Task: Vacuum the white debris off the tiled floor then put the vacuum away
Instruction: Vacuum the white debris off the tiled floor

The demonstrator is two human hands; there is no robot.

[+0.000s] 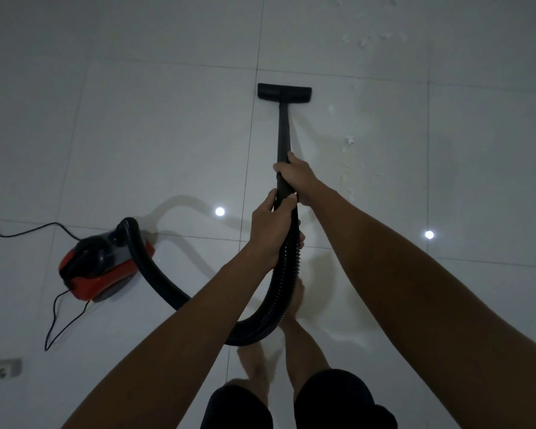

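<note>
Nearest to me, at the bottom edge, I see black shorts [322, 400] and two bare legs, the feet partly hidden behind the hose and blurred in the dim light; my left hand [268, 233] is wrapped tight around the top of the black ribbed flexible hose [287, 274], thumb laid over the front, fingers curled behind and mostly out of sight; my right hand [296, 179] sits just beyond it, closed firmly around the black rigid wand tube [283, 131], so the two hands nearly touch along the same line. The hose loops down near my legs and swings left to the red and black canister vacuum body [102, 264], which rests on the glossy white tiled floor [152, 134] to my near left; a thin black power cord [59, 317] trails from it, running off the left edge; a white socket strip [0, 371] is cut off at the lower left. Farther out, the wide black floor nozzle [283, 93] lies flat on the tiles; white scraps of debris [348, 139] lie just right of the wand and more are scattered at the far right, faint and hard to separate from the pale tiles.
</note>
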